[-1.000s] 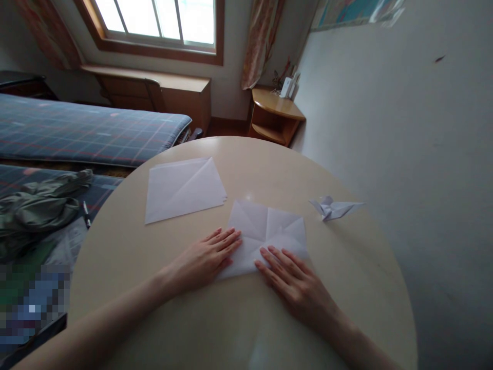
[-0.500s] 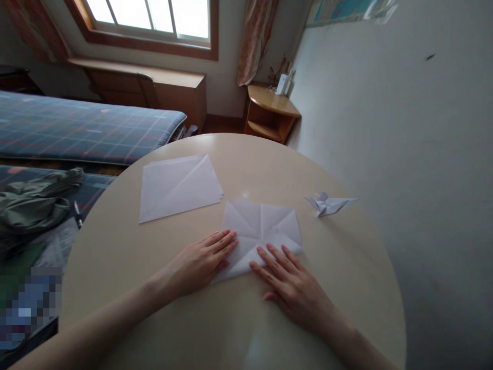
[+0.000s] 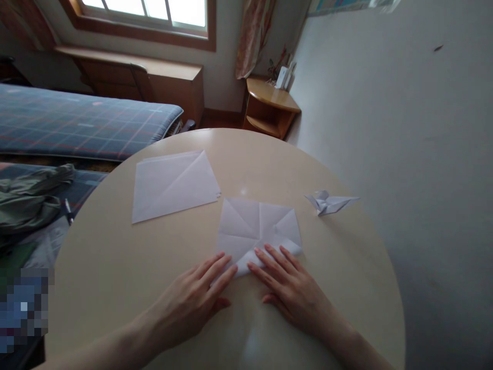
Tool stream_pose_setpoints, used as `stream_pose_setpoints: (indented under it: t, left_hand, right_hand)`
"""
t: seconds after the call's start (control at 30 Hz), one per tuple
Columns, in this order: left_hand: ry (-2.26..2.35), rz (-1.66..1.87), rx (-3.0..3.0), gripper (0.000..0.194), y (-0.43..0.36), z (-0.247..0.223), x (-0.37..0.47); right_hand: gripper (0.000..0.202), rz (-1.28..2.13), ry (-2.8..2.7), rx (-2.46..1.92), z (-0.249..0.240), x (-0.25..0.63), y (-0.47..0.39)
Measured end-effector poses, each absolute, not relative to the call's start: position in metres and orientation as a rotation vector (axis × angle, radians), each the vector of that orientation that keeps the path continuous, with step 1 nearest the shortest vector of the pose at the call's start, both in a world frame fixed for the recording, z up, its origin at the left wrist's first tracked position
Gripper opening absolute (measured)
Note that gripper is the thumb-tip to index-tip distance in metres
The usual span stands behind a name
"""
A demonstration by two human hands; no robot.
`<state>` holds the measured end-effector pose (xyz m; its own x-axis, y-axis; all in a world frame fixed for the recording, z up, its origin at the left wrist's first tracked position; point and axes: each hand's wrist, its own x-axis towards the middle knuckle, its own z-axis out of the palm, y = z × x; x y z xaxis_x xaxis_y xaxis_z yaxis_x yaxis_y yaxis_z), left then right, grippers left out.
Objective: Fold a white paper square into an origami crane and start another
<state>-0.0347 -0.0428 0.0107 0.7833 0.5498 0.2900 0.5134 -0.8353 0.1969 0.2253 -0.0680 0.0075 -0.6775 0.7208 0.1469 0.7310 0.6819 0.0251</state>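
Note:
A white sheet of paper lies before me, marked by creases that meet near its middle. Its near edge is folded over in a narrow flap. My left hand rests flat with fingers stretched over the near left corner of this sheet, hiding that corner. On the folded flap lies my right hand, palm down and fingers spread. Neither hand grips anything. To the right stands a small folded paper crane. Farther left is a stack of white paper sheets, the top one with a diagonal crease.
Everything on the round cream table sits within its curved edge. A white wall runs along the right. To the left are a plaid mattress, rumpled cloth and a pen. A corner shelf stands behind.
My left hand has slid toward me, from the sheet's left edge to its near left corner. My right hand stays on the flap. The view has shifted slightly.

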Motion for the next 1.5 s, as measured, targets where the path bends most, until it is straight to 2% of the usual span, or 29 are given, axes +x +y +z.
stream_pose_setpoints:
  t: [0.13,0.23,1.5]
  left_hand:
    - [0.886,0.444,2.91,0.05,-0.0506,0.0023,-0.0363]
    - [0.889,0.401,2.931,0.053,-0.0499,0.0011,-0.0358]
    - [0.888,0.393,2.977,0.054,-0.0496,0.0001,-0.0308]
  right_hand:
    - [0.055,-0.143,-2.786,-1.195,0.0083,0.2255,-0.0672]
    - [0.055,-0.13,-2.79,-1.184,0.0085,0.2259,-0.0667]
    - [0.055,-0.223,-2.808,-1.236,0.0058,0.2256,-0.0682]
